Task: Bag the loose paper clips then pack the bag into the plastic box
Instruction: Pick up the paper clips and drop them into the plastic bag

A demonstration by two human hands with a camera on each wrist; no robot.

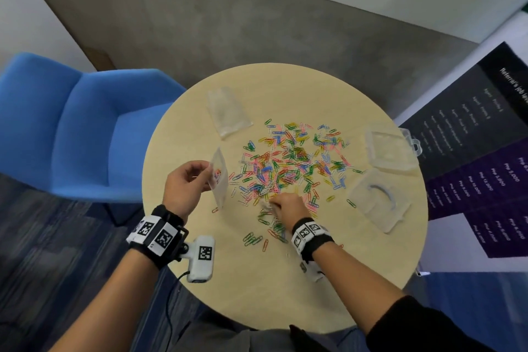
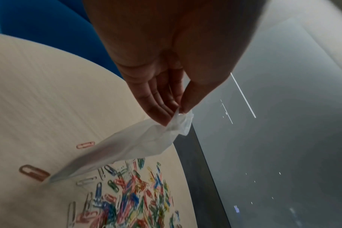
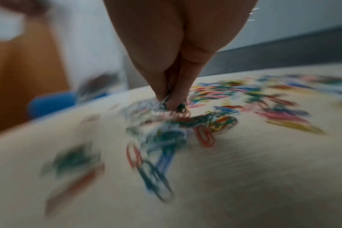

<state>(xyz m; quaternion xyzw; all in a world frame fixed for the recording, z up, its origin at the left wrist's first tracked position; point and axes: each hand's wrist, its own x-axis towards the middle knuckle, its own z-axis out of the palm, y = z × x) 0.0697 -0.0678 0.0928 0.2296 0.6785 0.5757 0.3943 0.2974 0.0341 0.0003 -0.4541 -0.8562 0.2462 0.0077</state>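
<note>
Head view: The task is at an early stage. The left hand [image 1: 185,186] pinches the top edge of a small clear bag [image 1: 220,180] at the 9 o'clock side of the table [image 1: 285,280]; a few coloured clips show through the bag wall. The bulk of the paper clips [image 1: 288,163] lies loose across the table centre. The right hand [image 1: 288,204] is down in the pile at 6 o'clock, fingers bunched on a small cluster. A spare bag [image 1: 228,111] lies flat at 11 o'clock. Two open plastic boxes [image 1: 385,151] sit at 3 o'clock, and nothing is visible inside either.

Left wrist view: The thumb and fingers [image 2: 158,108] grip the crumpled bag mouth [image 2: 178,123]. The bag hangs down to the table, its lower corner touching the surface beside a red clip [image 2: 33,172].

Right wrist view: The picture is motion-blurred. The fingers [image 3: 178,95] appear closed on several clips [image 3: 166,101] at the table surface; the count cannot be determined.

Remaining: transfer nearly all clips to the bag, close it, place it in a box.
</note>
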